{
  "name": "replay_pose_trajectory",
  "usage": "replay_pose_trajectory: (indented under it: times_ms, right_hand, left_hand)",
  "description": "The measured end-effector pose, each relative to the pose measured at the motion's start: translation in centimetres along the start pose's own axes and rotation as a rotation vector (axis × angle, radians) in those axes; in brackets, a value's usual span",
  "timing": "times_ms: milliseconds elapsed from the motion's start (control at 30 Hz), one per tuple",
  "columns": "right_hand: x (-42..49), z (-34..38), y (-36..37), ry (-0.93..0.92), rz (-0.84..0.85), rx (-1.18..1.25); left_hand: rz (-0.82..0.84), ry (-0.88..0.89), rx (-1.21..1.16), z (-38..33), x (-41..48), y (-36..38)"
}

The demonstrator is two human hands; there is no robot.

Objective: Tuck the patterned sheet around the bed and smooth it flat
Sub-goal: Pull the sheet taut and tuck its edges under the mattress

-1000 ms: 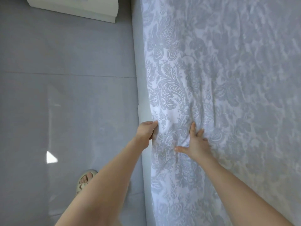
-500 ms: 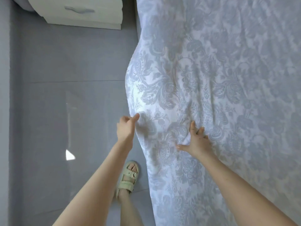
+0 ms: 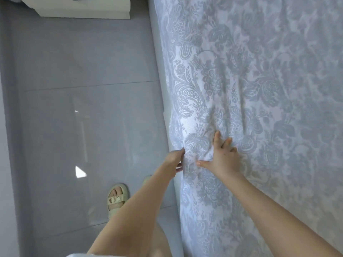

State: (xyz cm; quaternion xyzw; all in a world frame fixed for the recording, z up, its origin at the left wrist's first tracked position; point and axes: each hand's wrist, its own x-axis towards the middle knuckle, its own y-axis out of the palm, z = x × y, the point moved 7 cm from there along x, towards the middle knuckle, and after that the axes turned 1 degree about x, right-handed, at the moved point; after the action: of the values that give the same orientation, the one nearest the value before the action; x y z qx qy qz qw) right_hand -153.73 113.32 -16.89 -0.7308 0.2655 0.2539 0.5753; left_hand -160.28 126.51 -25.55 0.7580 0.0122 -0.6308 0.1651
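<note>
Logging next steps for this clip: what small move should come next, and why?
Probably sweep the right hand away from the edge across the patterned sheet: it presses flat, creases fan out around it, and the left hand sits at the sheet's side edge, fingers hidden.

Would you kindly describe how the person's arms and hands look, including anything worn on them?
The left forearm and right forearm are bare, with no sleeves in view. The left hand and right hand show no gloves, rings, watch or bracelet on the parts that are visible.
</note>
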Motion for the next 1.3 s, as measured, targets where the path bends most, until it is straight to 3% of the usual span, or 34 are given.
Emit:
replay_pose_trajectory:
  times_ms: [200, 267, 333, 400, 467, 533, 600, 700, 1000, 1167, 1300]
  right_hand:
    - [-0.4, 0.1, -0.6, 0.028, 0.062, 0.018]
    - [-0.2, 0.3, -2.0, 0.050, 0.106, -0.041]
    - [0.5, 1.1, -4.8, 0.030, 0.104, -0.144]
    - [2.1, 2.7, -8.7, 0.024, 0.080, -0.171]
    - [4.0, 4.4, -13.2, 0.041, 0.020, -0.141]
    - [6.4, 6.8, -17.9, 0.026, -0.050, -0.092]
    - [9.0, 9.5, -22.2, 0.005, -0.101, -0.035]
    - [13.6, 13.1, -28.4, -0.003, -0.152, 0.038]
    - [26.1, 20.7, -45.9, -0.051, -0.269, 0.174]
    - [35.0, 22.5, -54.9, -0.057, -0.347, 0.292]
    - [42.6, 23.1, -59.6, 0.020, -0.299, 0.328]
  left_hand:
    - [-0.235, 0.289, 0.442, -3.4, -1.5, -2.3]
    - [-0.174, 0.264, 0.430, -4.0, -3.1, -4.7]
    - [0.004, 0.168, 0.431, -4.4, -4.8, -7.4]
    - [0.150, 0.034, 0.678, -5.3, -6.2, -10.7]
    - [0.120, 0.002, 1.005, -8.2, -6.5, -14.2]
    - [-0.073, 0.121, 1.123, -14.3, -6.3, -17.3]
    - [-0.280, 0.277, 0.925, -21.7, -6.8, -20.0]
    - [-0.374, 0.394, 0.615, -30.9, -7.9, -22.2]
    - [-0.391, 0.605, 0.407, -54.6, -9.4, -21.9]
    - [-0.404, 0.662, 0.411, -68.8, -7.7, -20.1]
    - [-0.461, 0.669, 0.339, -78.8, -6.0, -19.5]
